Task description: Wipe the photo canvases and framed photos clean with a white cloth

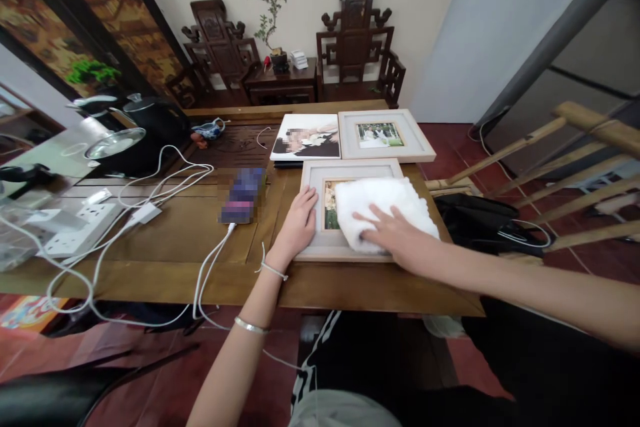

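Observation:
A pale wooden picture frame (350, 171) lies flat near the front edge of the wooden table (190, 227). My left hand (298, 219) rests flat on the frame's left border, fingers together and stretched out. My right hand (393, 232) presses flat on a folded white cloth (383, 201) that covers most of the frame's picture. Behind it lie a second framed photo (383, 136) and an unframed photo print (306, 137).
A phone (243, 195) on a white cable lies left of the frame. Power strips (83, 223), tangled white cables and a black kettle (150, 121) fill the table's left. A black bag (480, 223) and bamboo poles (565, 153) sit at right. Carved chairs stand behind.

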`<action>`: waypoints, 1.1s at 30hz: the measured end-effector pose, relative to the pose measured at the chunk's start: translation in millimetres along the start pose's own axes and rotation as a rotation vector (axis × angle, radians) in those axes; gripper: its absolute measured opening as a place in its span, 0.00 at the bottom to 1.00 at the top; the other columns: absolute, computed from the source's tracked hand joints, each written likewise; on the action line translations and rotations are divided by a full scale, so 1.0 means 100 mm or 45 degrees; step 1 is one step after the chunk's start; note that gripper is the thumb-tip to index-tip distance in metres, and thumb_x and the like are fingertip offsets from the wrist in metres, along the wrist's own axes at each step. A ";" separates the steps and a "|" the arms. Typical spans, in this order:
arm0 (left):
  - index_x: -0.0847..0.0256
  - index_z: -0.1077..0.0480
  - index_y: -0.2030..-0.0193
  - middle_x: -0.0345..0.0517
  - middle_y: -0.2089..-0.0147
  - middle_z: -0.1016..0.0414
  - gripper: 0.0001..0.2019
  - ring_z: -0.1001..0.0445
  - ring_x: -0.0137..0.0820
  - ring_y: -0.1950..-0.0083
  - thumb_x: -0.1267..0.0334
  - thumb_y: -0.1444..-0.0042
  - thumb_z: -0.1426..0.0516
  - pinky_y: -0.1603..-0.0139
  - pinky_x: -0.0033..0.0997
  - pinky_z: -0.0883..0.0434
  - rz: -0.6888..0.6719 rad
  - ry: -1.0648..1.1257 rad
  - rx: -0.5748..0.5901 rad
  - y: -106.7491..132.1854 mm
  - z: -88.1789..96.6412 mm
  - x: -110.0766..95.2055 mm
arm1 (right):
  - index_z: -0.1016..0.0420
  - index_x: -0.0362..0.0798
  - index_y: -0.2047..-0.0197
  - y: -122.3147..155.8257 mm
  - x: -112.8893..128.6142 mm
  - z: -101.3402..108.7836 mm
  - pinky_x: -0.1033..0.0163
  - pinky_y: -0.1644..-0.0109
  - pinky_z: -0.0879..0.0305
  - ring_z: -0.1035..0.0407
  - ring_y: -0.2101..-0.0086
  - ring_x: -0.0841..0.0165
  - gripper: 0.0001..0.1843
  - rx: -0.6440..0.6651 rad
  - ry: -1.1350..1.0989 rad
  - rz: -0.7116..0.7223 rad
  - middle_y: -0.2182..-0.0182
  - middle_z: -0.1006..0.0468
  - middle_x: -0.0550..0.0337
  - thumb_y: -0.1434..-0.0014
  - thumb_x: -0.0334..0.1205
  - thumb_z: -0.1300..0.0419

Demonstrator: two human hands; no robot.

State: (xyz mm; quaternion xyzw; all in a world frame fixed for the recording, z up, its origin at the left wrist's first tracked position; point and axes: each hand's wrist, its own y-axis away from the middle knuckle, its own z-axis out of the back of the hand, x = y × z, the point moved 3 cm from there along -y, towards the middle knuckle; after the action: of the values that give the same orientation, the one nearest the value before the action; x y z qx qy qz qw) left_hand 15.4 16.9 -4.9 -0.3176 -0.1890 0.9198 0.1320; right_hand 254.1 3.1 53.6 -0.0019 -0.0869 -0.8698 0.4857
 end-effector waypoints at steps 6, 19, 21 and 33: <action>0.64 0.31 0.37 0.57 0.32 0.33 0.22 0.41 0.42 0.27 0.70 0.36 0.52 0.26 0.55 0.44 0.021 0.039 -0.008 0.01 0.02 -0.02 | 0.34 0.53 0.36 0.35 0.46 0.02 0.28 0.37 0.43 0.57 0.30 0.42 0.49 0.094 -0.199 0.035 0.26 0.55 0.52 0.60 0.13 0.52; 0.61 0.30 0.37 0.55 0.32 0.32 0.23 0.41 0.42 0.27 0.72 0.37 0.53 0.27 0.57 0.43 -0.011 0.103 0.014 0.02 0.07 0.01 | 0.32 0.49 0.38 -0.39 -0.57 0.04 0.23 0.36 0.54 0.59 0.30 0.45 0.42 -0.302 0.270 -0.111 0.28 0.49 0.46 0.53 0.12 0.54; 0.60 0.30 0.37 0.54 0.33 0.31 0.23 0.40 0.41 0.27 0.73 0.37 0.52 0.27 0.57 0.42 -0.015 0.115 0.006 0.02 0.08 0.01 | 0.33 0.48 0.38 -0.56 -0.78 0.08 0.23 0.37 0.51 0.59 0.30 0.43 0.40 -0.354 0.327 -0.171 0.28 0.49 0.45 0.51 0.14 0.53; 0.61 0.28 0.40 0.53 0.35 0.28 0.23 0.38 0.41 0.28 0.75 0.39 0.53 0.27 0.54 0.41 0.011 0.098 -0.049 0.02 0.07 -0.02 | 0.30 0.50 0.38 0.04 0.07 -0.06 0.24 0.38 0.49 0.54 0.31 0.41 0.41 -0.064 0.168 -0.110 0.29 0.46 0.46 0.51 0.13 0.53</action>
State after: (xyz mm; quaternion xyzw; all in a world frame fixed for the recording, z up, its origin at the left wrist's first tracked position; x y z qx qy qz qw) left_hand 12.3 12.4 0.0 -0.3559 -0.2001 0.9037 0.1290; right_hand 253.9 -5.4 49.0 0.0471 -0.0330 -0.8901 0.4521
